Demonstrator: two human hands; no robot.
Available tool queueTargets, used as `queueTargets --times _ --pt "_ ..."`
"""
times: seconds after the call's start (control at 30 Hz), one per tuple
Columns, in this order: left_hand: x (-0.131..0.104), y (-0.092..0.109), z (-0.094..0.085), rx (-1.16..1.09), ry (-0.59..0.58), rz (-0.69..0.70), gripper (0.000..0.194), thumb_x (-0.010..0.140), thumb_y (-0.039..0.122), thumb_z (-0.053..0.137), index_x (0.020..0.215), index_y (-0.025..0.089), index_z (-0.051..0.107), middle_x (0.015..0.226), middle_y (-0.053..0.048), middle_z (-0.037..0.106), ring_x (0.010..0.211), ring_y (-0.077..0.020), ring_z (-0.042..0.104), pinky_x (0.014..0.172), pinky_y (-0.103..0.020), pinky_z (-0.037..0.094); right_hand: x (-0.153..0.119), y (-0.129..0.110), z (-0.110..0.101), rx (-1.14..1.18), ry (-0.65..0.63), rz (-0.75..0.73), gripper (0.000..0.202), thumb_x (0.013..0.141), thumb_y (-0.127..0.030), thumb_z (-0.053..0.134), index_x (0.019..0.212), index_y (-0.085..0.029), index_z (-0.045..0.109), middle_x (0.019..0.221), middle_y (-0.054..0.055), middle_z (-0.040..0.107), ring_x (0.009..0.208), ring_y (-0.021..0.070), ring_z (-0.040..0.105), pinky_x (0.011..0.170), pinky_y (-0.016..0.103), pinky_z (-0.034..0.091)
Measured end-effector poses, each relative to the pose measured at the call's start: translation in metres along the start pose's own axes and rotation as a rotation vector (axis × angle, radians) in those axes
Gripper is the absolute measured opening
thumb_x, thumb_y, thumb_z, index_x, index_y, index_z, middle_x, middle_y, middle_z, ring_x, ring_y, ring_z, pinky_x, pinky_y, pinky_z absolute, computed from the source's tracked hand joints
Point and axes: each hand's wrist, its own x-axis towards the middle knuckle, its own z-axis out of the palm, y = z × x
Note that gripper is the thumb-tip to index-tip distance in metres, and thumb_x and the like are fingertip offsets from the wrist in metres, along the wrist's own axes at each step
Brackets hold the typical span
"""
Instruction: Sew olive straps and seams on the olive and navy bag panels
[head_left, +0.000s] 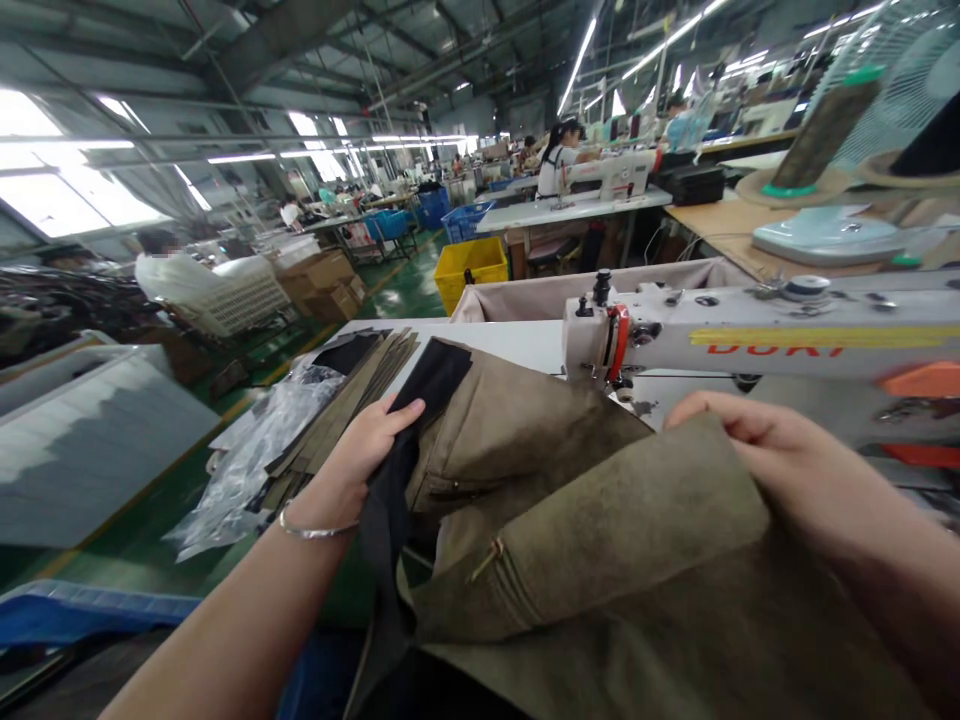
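Workpiece, a large olive-brown, suede-like panel (615, 520) with a soft black cloth band (439, 385) along its left side, is held up in front of the operator, partly over the white flat worktable (517, 340), its lower part hanging toward the operator.

Left hand (367, 440): thumb pressed on the black band, other fingers mostly hidden behind it; the grip is closed. Right hand (765, 445): fingers bent over the upper right edge of the panel and apparently clamped on it; the fingertips and thumb are hidden.

Possible faults and causes:

1. Snagging. The panel's far edge lies near the head of the white sewing machine with red lettering (802, 335). Contact cannot be confirmed; a sideways pull could catch cloth on the foot or needle area.

2. Trapped layers. The panel is folded over itself, so a hidden ply or the small pale-tan cord-like tab (491, 558) could be caught in the fold.

3. Stretching. Uneven tension between the hands could distort the black band, which looks limper than the panel.

4. Disturbed stock. The stack of olive and black cut strips (349, 395), beside the left hand, and the crinkled clear plastic sheet (255, 450) could be swept off by a wide turn.
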Motion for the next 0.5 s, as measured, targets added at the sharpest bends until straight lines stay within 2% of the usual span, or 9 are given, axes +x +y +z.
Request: queueTargets --times 0.03,0.1,0.2,0.27,0.33,0.43,0.5 --pt "0.007 -0.001 -0.002 0.093 -0.058 -0.002 0.047 0.088 0.048 0.047 0.119 0.014 0.058 0.102 -0.010 0.072 0.091 -0.0259 0.069 0.081 -0.038 0.055 0.011 -0.003 -0.009 -0.075 -0.060 0.034 0.028 0.094 -0.044 0.046 0.085 -0.021 0.059 0.077 0.004 0.065 0.062 0.0170 0.060 0.053 0.027 0.047" --pt "0.019 -0.010 0.000 0.263 -0.125 0.006 0.045 0.087 0.046 0.046 0.114 0.012 0.060 0.093 -0.011 0.072 0.085 -0.0267 0.069 0.076 -0.039 0.055 0.033 0.006 -0.021 -0.359 -0.163 0.067 0.029 0.093 -0.042 0.043 0.086 -0.021 0.062 0.084 0.005 0.069 0.073 0.0198 0.064 0.061 0.028 0.049" --pt "0.025 -0.028 0.014 0.458 -0.090 0.059 0.045 0.079 0.046 0.059 0.108 0.012 0.060 0.098 -0.014 0.069 0.093 -0.0305 0.065 0.083 -0.044 0.051 0.053 0.045 -0.023 -0.626 -0.227 0.103 0.012 0.079 -0.026 0.056 0.080 -0.021 0.067 0.082 0.004 0.072 0.077 0.0231 0.066 0.066 0.030 0.048" --pt "0.019 -0.036 0.023 0.582 -0.091 0.121 0.046 0.077 0.047 0.063 0.108 0.013 0.059 0.106 -0.015 0.066 0.101 -0.0319 0.061 0.089 -0.045 0.047 0.053 0.073 -0.019 -0.678 -0.240 0.118 0.014 0.075 -0.023 0.055 0.078 -0.022 0.068 0.075 0.003 0.071 0.072 0.0226 0.065 0.064 0.030 0.046" --pt "0.009 -0.040 0.030 0.676 -0.172 0.175 0.046 0.074 0.048 0.067 0.106 0.016 0.061 0.106 -0.013 0.065 0.099 -0.0307 0.061 0.088 -0.043 0.046 0.047 0.093 -0.016 -0.685 -0.253 0.119 0.017 0.077 -0.023 0.052 0.080 -0.023 0.069 0.077 0.003 0.071 0.074 0.0224 0.065 0.065 0.030 0.047" --pt "-0.004 -0.042 0.033 0.782 -0.319 0.227 0.053 0.060 0.050 0.079 0.102 0.020 0.065 0.099 -0.009 0.065 0.093 -0.0287 0.061 0.086 -0.038 0.048 0.035 0.106 -0.014 -0.672 -0.270 0.115 0.022 0.081 -0.025 0.049 0.088 -0.024 0.069 0.090 0.003 0.073 0.084 0.0232 0.066 0.073 0.031 0.049" --pt "-0.011 -0.042 0.036 0.852 -0.355 0.250 0.061 0.054 0.048 0.083 0.104 0.019 0.065 0.102 -0.010 0.063 0.096 -0.0300 0.060 0.087 -0.038 0.047 0.031 0.111 -0.013 -0.663 -0.270 0.118 0.026 0.085 -0.027 0.046 0.096 -0.025 0.069 0.096 0.004 0.073 0.088 0.0241 0.066 0.076 0.033 0.050"
